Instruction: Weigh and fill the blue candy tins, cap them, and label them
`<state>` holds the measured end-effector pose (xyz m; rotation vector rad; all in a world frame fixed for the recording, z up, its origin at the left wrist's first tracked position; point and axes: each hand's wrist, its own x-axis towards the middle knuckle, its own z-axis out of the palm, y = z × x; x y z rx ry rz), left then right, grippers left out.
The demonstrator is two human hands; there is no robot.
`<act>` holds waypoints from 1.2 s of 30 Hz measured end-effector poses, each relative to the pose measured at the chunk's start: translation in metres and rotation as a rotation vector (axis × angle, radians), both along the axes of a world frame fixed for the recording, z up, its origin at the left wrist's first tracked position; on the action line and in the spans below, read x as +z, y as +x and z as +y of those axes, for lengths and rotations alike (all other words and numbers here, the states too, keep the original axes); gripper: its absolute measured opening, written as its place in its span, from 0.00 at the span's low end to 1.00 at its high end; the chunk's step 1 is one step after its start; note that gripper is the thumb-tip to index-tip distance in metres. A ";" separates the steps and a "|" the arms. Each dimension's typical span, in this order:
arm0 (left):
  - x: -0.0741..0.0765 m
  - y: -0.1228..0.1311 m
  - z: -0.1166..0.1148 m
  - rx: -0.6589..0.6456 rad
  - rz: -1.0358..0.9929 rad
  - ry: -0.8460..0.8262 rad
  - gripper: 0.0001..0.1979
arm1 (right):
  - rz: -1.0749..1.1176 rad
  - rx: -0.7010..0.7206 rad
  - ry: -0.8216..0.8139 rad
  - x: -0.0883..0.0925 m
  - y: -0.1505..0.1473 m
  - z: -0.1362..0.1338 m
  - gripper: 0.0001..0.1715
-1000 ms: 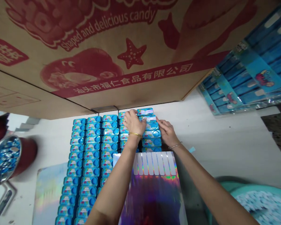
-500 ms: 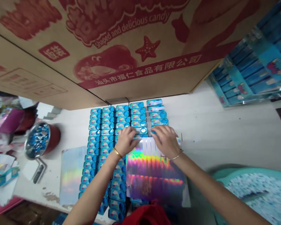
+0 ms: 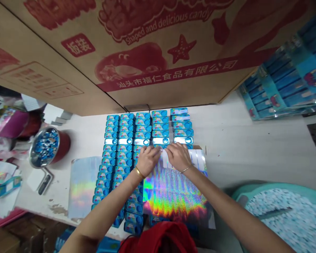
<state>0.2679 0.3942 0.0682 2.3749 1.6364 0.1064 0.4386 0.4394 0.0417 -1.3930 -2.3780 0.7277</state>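
Note:
A shiny rainbow holographic sticker sheet [image 3: 173, 193] lies over rows of small blue tins [image 3: 124, 162]; white strips show along its upper part. At its top edge, my left hand [image 3: 149, 160] is closed, thumb and fingers curled onto the sheet. Right beside it, my right hand [image 3: 178, 156] is closed as well, with bent fingers pinching at the same edge. The hands are nearly touching. Whatever lies under the fingertips is hidden. Two tins at the back of the right column bear pale strips [image 3: 179, 111].
A large printed carton [image 3: 147, 95] stands behind the tins. On the left are a second silvery sheet [image 3: 83, 189], a metal bowl of small blue-silver pieces [image 3: 57, 147] and a black-handled tool [image 3: 44, 183]. A turquoise tub [image 3: 242, 189] and blue packs [image 3: 276, 91] are at right.
My hands have come closer together along the sheet's top edge, the left moving right and the right moving left. The sheet's rainbow reflection has shifted, and the head view has moved slightly.

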 end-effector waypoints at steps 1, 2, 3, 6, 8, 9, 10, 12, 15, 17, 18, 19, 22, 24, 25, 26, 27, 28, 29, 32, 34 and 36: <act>0.000 0.001 -0.008 0.012 -0.023 0.019 0.12 | -0.010 -0.004 0.002 0.000 -0.001 -0.001 0.15; 0.001 0.003 -0.016 0.021 -0.050 0.029 0.11 | -0.019 -0.006 0.004 -0.001 -0.002 -0.002 0.15; 0.004 0.005 -0.025 0.023 -0.083 0.025 0.10 | -0.027 -0.009 0.009 -0.001 -0.002 -0.002 0.15; 0.024 0.012 -0.049 0.064 -0.257 -0.036 0.06 | -0.030 -0.011 0.022 -0.003 -0.003 -0.005 0.17; 0.040 0.019 -0.055 0.253 -0.460 -0.040 0.02 | 0.014 -0.024 0.023 -0.003 0.000 -0.006 0.18; 0.047 0.023 -0.054 0.406 -0.587 -0.020 0.01 | 0.070 -0.039 0.018 -0.001 0.002 -0.007 0.19; 0.053 0.026 -0.050 0.573 -0.724 0.006 0.03 | 0.153 -0.060 0.011 0.002 0.005 -0.009 0.20; 0.058 0.033 -0.036 0.859 -0.992 0.032 0.07 | 0.376 -0.101 -0.020 0.011 0.011 -0.013 0.25; 0.054 0.042 -0.010 1.036 -1.279 -0.038 0.11 | 0.637 -0.140 -0.147 0.029 0.017 -0.021 0.28; 0.047 0.049 0.003 1.060 -1.368 -0.094 0.11 | 0.701 -0.244 -0.286 0.037 0.018 -0.024 0.23; 0.042 0.053 0.007 1.062 -1.388 -0.116 0.12 | 0.727 -0.318 -0.355 0.039 0.019 -0.024 0.20; 0.037 0.056 0.011 1.060 -1.398 -0.135 0.12 | 0.750 -0.390 -0.410 0.040 0.020 -0.023 0.17; 0.022 0.066 0.026 1.013 -1.384 -0.169 0.10 | 0.761 -0.491 -0.431 0.034 0.032 -0.008 0.17; 0.011 0.073 0.042 0.943 -1.321 -0.137 0.08 | 0.720 -0.502 -0.387 0.028 0.045 0.011 0.17; 0.006 0.076 0.053 0.902 -1.268 -0.094 0.07 | 0.701 -0.506 -0.368 0.024 0.053 0.022 0.17; 0.002 0.080 0.064 0.864 -1.205 -0.038 0.07 | 0.683 -0.509 -0.349 0.020 0.060 0.034 0.17; -0.003 0.084 0.076 0.835 -1.140 0.020 0.07 | 0.661 -0.510 -0.316 0.016 0.066 0.046 0.16; -0.007 0.088 0.088 0.817 -1.078 0.068 0.07 | 0.626 -0.503 -0.268 0.012 0.072 0.058 0.16; -0.011 0.092 0.099 0.813 -1.018 0.105 0.07 | 0.579 -0.494 -0.212 0.008 0.076 0.069 0.15; -0.021 0.101 0.122 0.843 -0.816 0.140 0.06 | 0.417 -0.463 -0.080 -0.004 0.083 0.095 0.14; -0.026 0.106 0.128 0.855 -0.663 0.146 0.04 | 0.329 -0.450 -0.055 -0.012 0.084 0.104 0.14; -0.029 0.109 0.130 0.843 -0.528 0.145 0.03 | 0.266 -0.442 -0.051 -0.019 0.083 0.109 0.14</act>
